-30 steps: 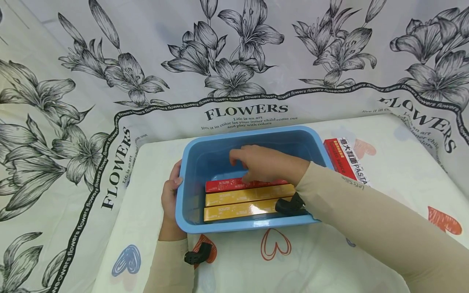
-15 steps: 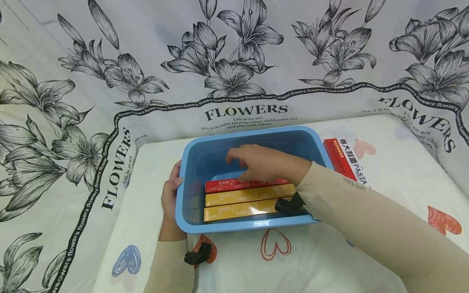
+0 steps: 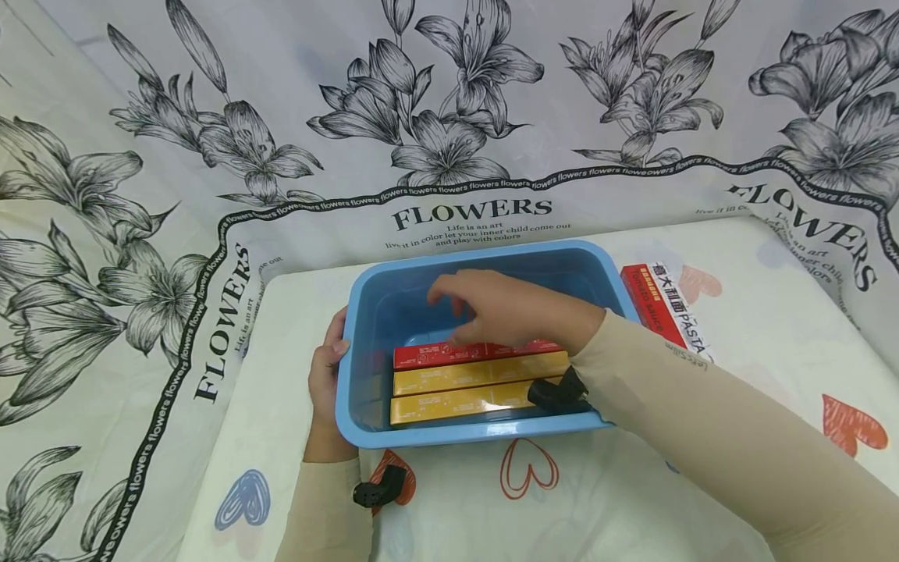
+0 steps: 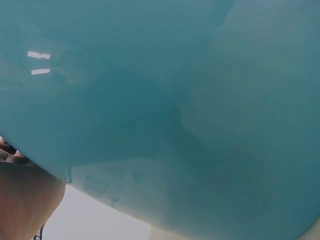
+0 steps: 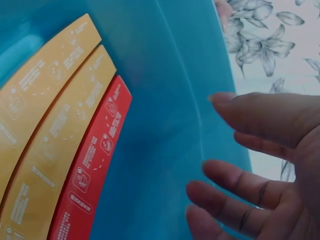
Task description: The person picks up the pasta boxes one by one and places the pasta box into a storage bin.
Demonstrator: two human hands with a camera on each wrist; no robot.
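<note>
A blue plastic tub (image 3: 485,435) sits on the table. My left hand (image 3: 327,382) grips its left side, thumb over the rim; the left wrist view shows mostly the tub's outer wall (image 4: 165,115). Inside, a red box (image 5: 95,165) and two yellow boxes, the middle one (image 3: 449,380) and the near one (image 3: 449,404), stand on edge side by side. My right hand (image 3: 502,308) hovers in the tub above and behind the red box, partly covering it in the head view. In the right wrist view its fingers are spread, slightly bent and apart from the boxes, holding nothing.
A red and white pasta box (image 3: 660,308), printed "Tomato sauce" and "PASTA", lies on the table right of the tub, partly behind the right sleeve (image 3: 688,406). A tablecloth (image 3: 456,499) with hearts covers the table. A flower-printed curtain (image 3: 463,101) hangs behind.
My right hand has shifted slightly up and left over the red box. The left hand, the tub and the boxes have stayed in place.
</note>
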